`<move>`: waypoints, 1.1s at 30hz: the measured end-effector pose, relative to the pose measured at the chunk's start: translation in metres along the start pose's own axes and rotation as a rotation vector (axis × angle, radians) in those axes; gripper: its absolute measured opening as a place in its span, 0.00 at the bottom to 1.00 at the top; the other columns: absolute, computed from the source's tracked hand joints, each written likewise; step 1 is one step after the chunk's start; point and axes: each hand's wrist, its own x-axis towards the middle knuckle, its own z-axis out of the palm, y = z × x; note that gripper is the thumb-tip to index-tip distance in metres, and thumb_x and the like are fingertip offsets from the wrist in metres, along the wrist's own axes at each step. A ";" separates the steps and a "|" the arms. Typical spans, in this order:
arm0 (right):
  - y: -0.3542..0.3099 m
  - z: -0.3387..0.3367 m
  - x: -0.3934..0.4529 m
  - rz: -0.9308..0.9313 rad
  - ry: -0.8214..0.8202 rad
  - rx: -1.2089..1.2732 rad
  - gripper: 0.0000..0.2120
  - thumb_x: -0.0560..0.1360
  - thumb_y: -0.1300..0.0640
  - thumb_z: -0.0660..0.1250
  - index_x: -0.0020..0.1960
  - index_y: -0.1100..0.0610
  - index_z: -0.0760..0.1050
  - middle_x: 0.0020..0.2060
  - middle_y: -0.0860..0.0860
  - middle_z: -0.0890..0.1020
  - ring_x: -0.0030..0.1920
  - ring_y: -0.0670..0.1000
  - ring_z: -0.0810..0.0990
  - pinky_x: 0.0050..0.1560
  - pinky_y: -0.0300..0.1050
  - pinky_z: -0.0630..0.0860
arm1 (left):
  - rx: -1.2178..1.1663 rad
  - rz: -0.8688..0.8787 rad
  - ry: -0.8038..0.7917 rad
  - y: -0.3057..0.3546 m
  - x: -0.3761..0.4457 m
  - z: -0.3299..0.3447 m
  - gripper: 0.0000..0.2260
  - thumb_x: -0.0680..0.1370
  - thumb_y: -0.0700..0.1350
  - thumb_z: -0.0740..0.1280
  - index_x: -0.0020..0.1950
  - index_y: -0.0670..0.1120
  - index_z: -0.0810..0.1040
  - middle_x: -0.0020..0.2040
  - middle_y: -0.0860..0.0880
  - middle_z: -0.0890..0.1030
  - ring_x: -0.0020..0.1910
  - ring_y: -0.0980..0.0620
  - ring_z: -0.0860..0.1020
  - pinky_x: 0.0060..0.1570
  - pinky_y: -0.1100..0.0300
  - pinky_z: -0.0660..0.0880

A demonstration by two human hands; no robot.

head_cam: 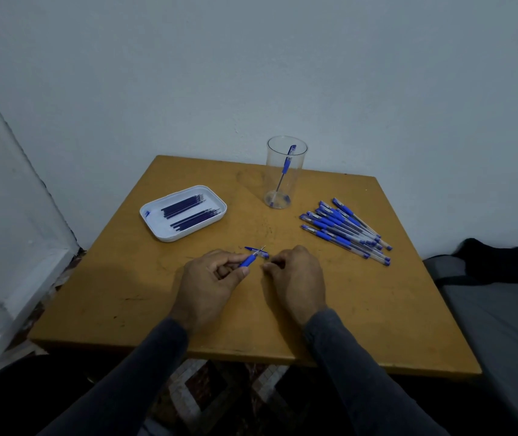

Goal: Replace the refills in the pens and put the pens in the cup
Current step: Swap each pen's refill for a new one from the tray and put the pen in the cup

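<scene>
Near the table's middle, our left hand [210, 280] pinches the pen [249, 260] by its grippy blue sleeve. Our right hand [295, 278], curled close beside, seemingly pinches something tiny. The pen is light, stiff and slick; we would hold it at the sleeve.

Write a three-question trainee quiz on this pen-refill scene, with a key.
1. True or false: the clear cup already holds one pen.
2. Which hand grips the pen being worked on: A left, B right?
3. Fill in: the spare refills lie in a white ____.

Key: 1 true. 2 A, the left hand; the right hand is curled beside it. 3 tray.
</scene>
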 end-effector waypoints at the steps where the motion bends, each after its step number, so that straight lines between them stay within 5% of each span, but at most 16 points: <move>1: 0.000 0.000 0.001 0.001 -0.006 0.006 0.12 0.79 0.46 0.69 0.59 0.49 0.83 0.55 0.47 0.82 0.52 0.46 0.78 0.55 0.44 0.78 | -0.001 0.000 0.000 0.000 0.000 0.000 0.13 0.76 0.43 0.75 0.58 0.54 0.84 0.47 0.58 0.83 0.43 0.56 0.80 0.44 0.59 0.80; 5: -0.001 -0.004 0.002 0.054 -0.081 0.036 0.15 0.77 0.44 0.72 0.60 0.50 0.82 0.56 0.48 0.81 0.54 0.46 0.78 0.57 0.45 0.78 | 0.024 0.004 -0.005 0.003 -0.001 0.001 0.12 0.76 0.43 0.74 0.58 0.55 0.83 0.47 0.57 0.82 0.44 0.57 0.79 0.43 0.63 0.79; 10: -0.001 -0.014 -0.013 -0.007 0.075 0.400 0.08 0.80 0.50 0.70 0.55 0.50 0.84 0.48 0.44 0.82 0.47 0.41 0.78 0.46 0.35 0.73 | -0.008 0.014 0.007 0.004 -0.002 0.000 0.13 0.76 0.42 0.74 0.58 0.53 0.84 0.46 0.56 0.83 0.43 0.53 0.80 0.45 0.57 0.81; 13: -0.009 -0.016 -0.017 0.096 -0.063 0.784 0.07 0.79 0.55 0.70 0.46 0.51 0.86 0.39 0.45 0.85 0.39 0.42 0.78 0.41 0.41 0.74 | -0.019 0.016 0.007 0.002 -0.001 0.001 0.13 0.76 0.41 0.75 0.59 0.51 0.84 0.45 0.55 0.83 0.42 0.53 0.80 0.45 0.52 0.82; 22: -0.016 -0.023 -0.019 0.191 -0.165 1.041 0.05 0.79 0.58 0.71 0.48 0.58 0.85 0.35 0.49 0.82 0.32 0.46 0.74 0.26 0.37 0.69 | -0.027 0.026 0.009 0.001 -0.001 0.000 0.13 0.76 0.42 0.75 0.60 0.51 0.84 0.46 0.55 0.83 0.43 0.52 0.80 0.44 0.51 0.82; 30: -0.004 -0.051 0.002 0.340 0.272 1.316 0.06 0.84 0.57 0.63 0.51 0.57 0.77 0.42 0.55 0.84 0.31 0.46 0.76 0.26 0.41 0.71 | -0.049 0.014 0.003 0.005 -0.003 0.001 0.13 0.75 0.41 0.76 0.57 0.54 0.85 0.43 0.54 0.83 0.40 0.52 0.78 0.42 0.58 0.80; 33: 0.017 -0.054 0.011 0.367 0.418 1.096 0.08 0.82 0.54 0.66 0.46 0.55 0.79 0.41 0.55 0.83 0.37 0.49 0.79 0.36 0.47 0.78 | -0.024 0.002 0.022 0.004 -0.001 0.001 0.13 0.75 0.42 0.75 0.57 0.54 0.84 0.44 0.56 0.83 0.41 0.56 0.79 0.42 0.63 0.79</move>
